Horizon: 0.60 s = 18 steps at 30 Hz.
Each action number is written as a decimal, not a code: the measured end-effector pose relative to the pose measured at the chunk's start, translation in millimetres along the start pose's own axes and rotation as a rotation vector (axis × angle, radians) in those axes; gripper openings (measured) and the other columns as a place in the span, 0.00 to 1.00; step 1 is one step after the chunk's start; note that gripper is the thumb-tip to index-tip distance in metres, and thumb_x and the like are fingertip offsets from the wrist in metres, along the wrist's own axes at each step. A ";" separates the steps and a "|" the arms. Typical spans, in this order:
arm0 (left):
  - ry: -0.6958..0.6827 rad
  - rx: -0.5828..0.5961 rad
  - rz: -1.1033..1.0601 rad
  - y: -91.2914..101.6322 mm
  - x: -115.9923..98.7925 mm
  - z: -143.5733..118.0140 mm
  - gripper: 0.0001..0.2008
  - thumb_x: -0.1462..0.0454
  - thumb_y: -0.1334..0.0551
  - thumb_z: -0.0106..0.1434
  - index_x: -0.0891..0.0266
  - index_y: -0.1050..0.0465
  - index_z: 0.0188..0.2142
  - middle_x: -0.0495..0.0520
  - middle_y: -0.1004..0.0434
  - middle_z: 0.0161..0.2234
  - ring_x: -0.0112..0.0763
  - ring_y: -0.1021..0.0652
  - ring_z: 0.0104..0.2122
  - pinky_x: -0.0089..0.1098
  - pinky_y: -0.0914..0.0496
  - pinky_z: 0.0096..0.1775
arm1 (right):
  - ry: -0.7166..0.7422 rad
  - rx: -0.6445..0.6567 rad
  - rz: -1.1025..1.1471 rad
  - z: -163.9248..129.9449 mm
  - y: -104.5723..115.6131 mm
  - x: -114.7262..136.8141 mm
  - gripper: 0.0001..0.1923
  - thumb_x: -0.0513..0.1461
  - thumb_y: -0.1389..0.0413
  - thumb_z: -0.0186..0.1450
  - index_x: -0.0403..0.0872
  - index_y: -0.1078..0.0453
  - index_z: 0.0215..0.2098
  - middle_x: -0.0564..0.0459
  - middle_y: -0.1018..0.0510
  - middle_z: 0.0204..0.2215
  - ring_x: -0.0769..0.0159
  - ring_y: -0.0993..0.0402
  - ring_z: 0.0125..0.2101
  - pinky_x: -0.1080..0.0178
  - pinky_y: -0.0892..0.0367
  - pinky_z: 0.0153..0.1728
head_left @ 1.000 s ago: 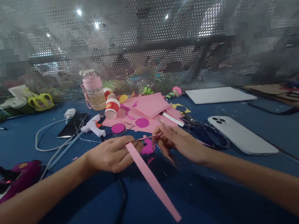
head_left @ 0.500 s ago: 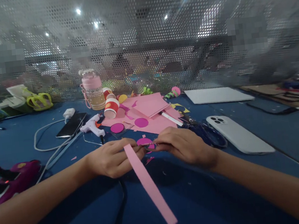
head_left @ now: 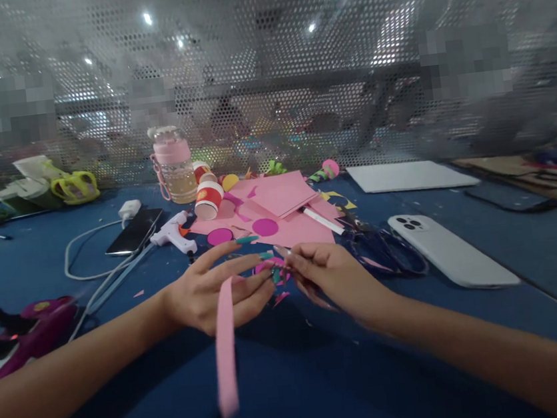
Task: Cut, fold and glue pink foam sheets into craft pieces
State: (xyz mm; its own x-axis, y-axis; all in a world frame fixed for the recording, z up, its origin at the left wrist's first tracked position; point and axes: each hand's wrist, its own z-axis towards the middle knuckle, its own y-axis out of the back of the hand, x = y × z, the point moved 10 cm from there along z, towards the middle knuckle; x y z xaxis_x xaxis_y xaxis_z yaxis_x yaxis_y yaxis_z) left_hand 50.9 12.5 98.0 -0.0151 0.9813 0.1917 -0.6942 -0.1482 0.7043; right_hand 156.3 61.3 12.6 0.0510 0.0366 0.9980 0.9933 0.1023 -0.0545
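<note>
Now pink paper strip (head_left: 224, 341) at left hand (head_left: 212, 294), long axis down toward camera.

We see blue table (head_left: 106, 416): pink paper sheets (head_left: 282, 198), white phone (head_left: 451, 249), glue gun (head_left: 174, 233), pink bottle (head_left: 174, 167), black phone (head_left: 135, 231), scissors (head_left: 381, 247).

Two phones (head_left: 451, 249) (head_left: 135, 231), two glue guns (head_left: 173, 234) (head_left: 25, 328), one pink bottle (head_left: 173, 164).

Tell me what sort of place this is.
Probably a shared craft workshop. The blue table holds pink paper sheets, a white glue gun and scissors, the left hand holds a pink paper strip, and a perforated screen divides the benches.
</note>
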 end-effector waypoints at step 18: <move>0.441 -0.113 -0.223 -9.0 41.4 -8.9 0.07 0.69 0.42 0.57 0.62 0.33 0.38 0.53 0.22 0.29 0.27 0.22 0.29 0.24 0.27 0.32 | -0.301 0.370 0.651 -1.6 -34.0 -12.9 0.09 0.33 0.50 0.59 0.41 0.37 0.20 0.65 0.47 0.08 0.83 0.63 0.07 0.78 0.62 0.06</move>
State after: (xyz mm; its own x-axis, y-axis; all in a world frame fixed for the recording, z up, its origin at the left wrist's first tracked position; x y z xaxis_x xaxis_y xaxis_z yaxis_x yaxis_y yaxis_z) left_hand 50.1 55.5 93.5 -0.1432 0.9496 -0.2787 -0.7884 0.0608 0.6121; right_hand 122.0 55.8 1.7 0.5248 0.4633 0.7141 0.6726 0.2885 -0.6815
